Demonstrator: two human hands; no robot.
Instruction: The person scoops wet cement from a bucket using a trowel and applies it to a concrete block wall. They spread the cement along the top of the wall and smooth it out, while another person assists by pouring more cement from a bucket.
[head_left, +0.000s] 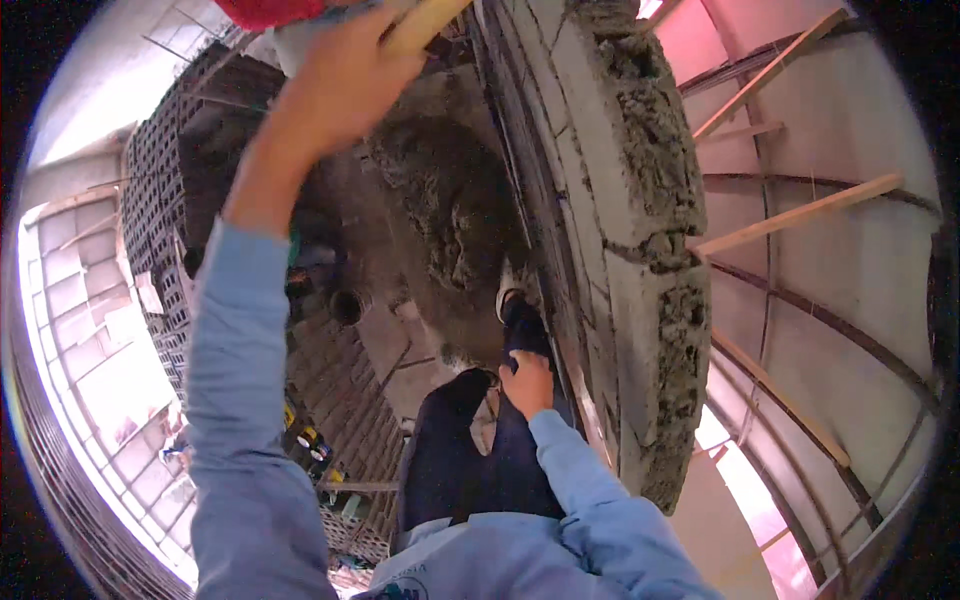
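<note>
My left hand (350, 82) is raised at the upper left, slightly blurred. Its fingers close round a pale yellow, straight-edged bar (426, 24), whose far end runs out of the picture, so its kind does not show. Lower down, my right hand (528, 383) rests on my dark-trousered right leg with the thumb apart, holding nothing that I can see. Alongside it, to the right, stands a block wall (590, 200) with rough grey mortar (660, 150) along its top. A dark heap of wet-looking mortar (450, 200) lies on the ground beyond my feet.
Stacked perforated blocks (165, 220) rise at the left, and rows of bricks (345, 390) lie below them. A round dark container (346, 307) stands near the heap. Wooden struts (800, 215) reach toward the wall from the right. Something red (268, 10) shows at the top edge.
</note>
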